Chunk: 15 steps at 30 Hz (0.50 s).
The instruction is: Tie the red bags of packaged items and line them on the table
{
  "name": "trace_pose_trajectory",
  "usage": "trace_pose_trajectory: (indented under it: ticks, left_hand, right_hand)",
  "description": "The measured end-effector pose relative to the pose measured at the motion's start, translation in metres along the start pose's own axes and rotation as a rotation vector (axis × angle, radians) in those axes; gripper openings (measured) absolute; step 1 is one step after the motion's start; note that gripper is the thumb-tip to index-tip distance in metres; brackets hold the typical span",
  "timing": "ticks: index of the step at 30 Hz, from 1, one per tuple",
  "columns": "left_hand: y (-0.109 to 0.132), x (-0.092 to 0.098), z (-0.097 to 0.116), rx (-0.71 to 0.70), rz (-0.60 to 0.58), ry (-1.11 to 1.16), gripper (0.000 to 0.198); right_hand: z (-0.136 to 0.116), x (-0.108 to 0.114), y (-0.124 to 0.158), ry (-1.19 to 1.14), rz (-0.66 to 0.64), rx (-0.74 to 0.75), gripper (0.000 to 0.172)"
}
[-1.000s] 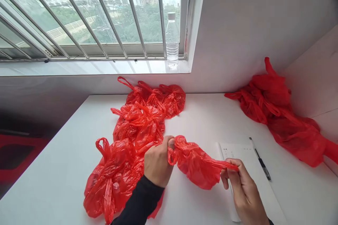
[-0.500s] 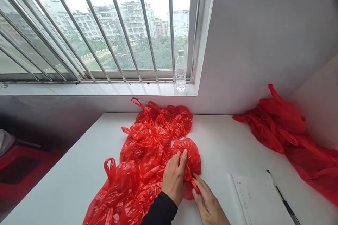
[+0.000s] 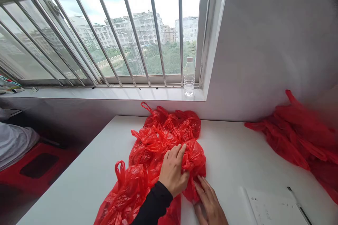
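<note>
A tied red plastic bag (image 3: pixel 197 156) lies on the white table at the right side of a cluster of similar knotted red bags (image 3: pixel 142 144). My left hand (image 3: pixel 173 171) rests on its left part with the fingers stretched out, its thumb bent over the film. Against the bag's lower right side lies my right hand (image 3: pixel 210 198), fingers extended and touching the plastic, palm near the tabletop. Neither hand is wrapped around anything visible. What fills the bags cannot be made out. One front bag (image 3: pixel 126 186) has a loop handle standing up.
To the right lie a heap of loose red bags (image 3: pixel 298 133), a sheet of paper (image 3: pixel 271 207) and a pen (image 3: pixel 299 204). A clear bottle (image 3: pixel 189 77) stands on the sill of a barred window. Left of the table (image 3: pixel 79 168) is a red stool (image 3: pixel 52 161).
The view has swung slightly left and up. My left fingers have spread from the bag's knot onto its left part. My right fingers have left the twisted plastic and now lie along the bag's side.
</note>
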<state>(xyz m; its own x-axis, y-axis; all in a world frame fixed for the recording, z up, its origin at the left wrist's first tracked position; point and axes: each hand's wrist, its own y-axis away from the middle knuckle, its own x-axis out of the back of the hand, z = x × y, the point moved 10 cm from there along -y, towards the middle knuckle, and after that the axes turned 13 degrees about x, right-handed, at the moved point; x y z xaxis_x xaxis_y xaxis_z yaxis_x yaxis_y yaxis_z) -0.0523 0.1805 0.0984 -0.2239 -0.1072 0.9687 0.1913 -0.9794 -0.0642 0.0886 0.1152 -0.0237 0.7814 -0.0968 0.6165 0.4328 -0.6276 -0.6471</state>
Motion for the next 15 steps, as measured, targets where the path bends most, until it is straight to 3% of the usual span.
trace_pose_trajectory:
  ticks: [3, 6, 11, 15]
  left_hand:
    - [-0.02, 0.03, -0.042, 0.204, 0.14, -0.093, 0.04]
    - [-0.032, 0.034, -0.07, 0.322, 0.178, -0.181, 0.035]
    - [-0.04, 0.027, -0.082, 0.328, 0.195, -0.184, 0.034]
    - [-0.044, 0.043, -0.086, 0.332, 0.281, -0.077, 0.034]
  right_hand:
    - [0.001, 0.002, -0.002, -0.009, -0.011, -0.019, 0.053]
    - [0.003, 0.004, -0.003, -0.038, -0.015, -0.045, 0.05]
    - [0.003, 0.007, -0.006, -0.085, -0.005, -0.098, 0.051]
    - [0.001, 0.008, -0.01, -0.102, -0.029, -0.146, 0.053]
